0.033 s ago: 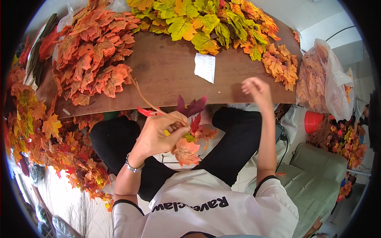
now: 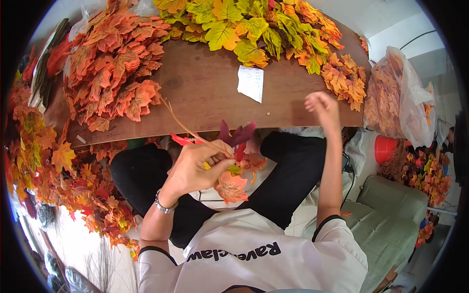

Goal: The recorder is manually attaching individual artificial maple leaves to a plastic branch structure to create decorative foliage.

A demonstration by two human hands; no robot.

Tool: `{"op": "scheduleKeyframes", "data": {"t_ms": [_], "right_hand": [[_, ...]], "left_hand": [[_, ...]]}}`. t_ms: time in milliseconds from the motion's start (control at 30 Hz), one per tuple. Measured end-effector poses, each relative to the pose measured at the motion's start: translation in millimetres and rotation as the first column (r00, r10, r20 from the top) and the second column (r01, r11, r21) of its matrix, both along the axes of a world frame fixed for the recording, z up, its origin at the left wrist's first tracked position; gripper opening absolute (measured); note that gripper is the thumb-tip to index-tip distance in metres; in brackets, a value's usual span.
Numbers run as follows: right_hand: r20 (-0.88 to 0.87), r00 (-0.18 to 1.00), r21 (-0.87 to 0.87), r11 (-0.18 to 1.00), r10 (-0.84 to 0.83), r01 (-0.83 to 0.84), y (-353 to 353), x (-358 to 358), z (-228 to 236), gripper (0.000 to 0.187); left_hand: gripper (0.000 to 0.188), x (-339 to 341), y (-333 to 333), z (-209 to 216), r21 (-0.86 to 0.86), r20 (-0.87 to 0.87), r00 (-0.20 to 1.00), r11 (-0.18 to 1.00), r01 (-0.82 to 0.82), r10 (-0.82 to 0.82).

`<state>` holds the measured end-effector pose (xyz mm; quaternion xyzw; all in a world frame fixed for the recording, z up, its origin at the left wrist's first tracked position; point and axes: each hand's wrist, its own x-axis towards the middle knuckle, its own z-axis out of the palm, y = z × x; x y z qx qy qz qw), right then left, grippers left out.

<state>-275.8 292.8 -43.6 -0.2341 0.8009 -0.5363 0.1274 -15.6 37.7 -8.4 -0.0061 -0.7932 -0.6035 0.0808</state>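
Observation:
My left hand (image 2: 198, 166) pinches a spray of artificial maple leaves between thumb and fingers, over my lap near the table edge. An orange leaf (image 2: 231, 187) hangs below the grip, and a dark purple leaf (image 2: 238, 134) stands beyond the fingers. Bits of red and yellow leaf show beside them. A thin brown stem (image 2: 180, 123) runs from this hand up toward the table. Raised by the table's front edge on the right, my right hand (image 2: 324, 108) has its fingers curled together, slightly blurred; what they hold, if anything, cannot be made out.
On the brown table (image 2: 205, 93) lie a pile of orange leaves (image 2: 115, 63), yellow-green leaves (image 2: 249, 29) and a torn paper (image 2: 250, 84). A clear bag of leaves (image 2: 391, 97) and a red container (image 2: 386, 149) are at the right. More leaves (image 2: 73, 180) hang at the left, by a green chair (image 2: 381, 215) opposite.
My right hand has shifted a little to the right and slightly away from me. The left hand keeps its grip on the spray, whose leaves have moved slightly.

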Motion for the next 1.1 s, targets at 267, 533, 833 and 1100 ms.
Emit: {"op": "scheduleKeyframes", "data": {"t_ms": [267,533,833,1100], "right_hand": [[-0.069,0.904,-0.095,0.905,-0.422,0.415,87.7,-91.0,11.7,0.018],[-0.205,0.805,-0.055,0.828,-0.557,0.558,108.2,-122.3,1.2,0.017],[-0.489,0.762,0.357,0.7,-0.424,0.618,48.7,-182.9,26.5,0.022],[-0.057,0.881,0.047,0.88,-0.47,0.472,58.6,-205.8,34.9,0.012]], "left_hand": [[0.024,9.2,48.2,11.0,-0.427,-0.461,0.791,0.882,0.2,-0.402],[0.011,-1.0,38.1,-12.8,0.559,-0.117,0.984,0.81,0.176,-0.133],[0.015,-1.5,34.1,-15.4,0.62,0.022,0.996,0.782,0.058,-0.092],[0.014,1.7,31.7,-19.1,0.608,0.013,0.998,0.793,0.035,-0.054]]}}
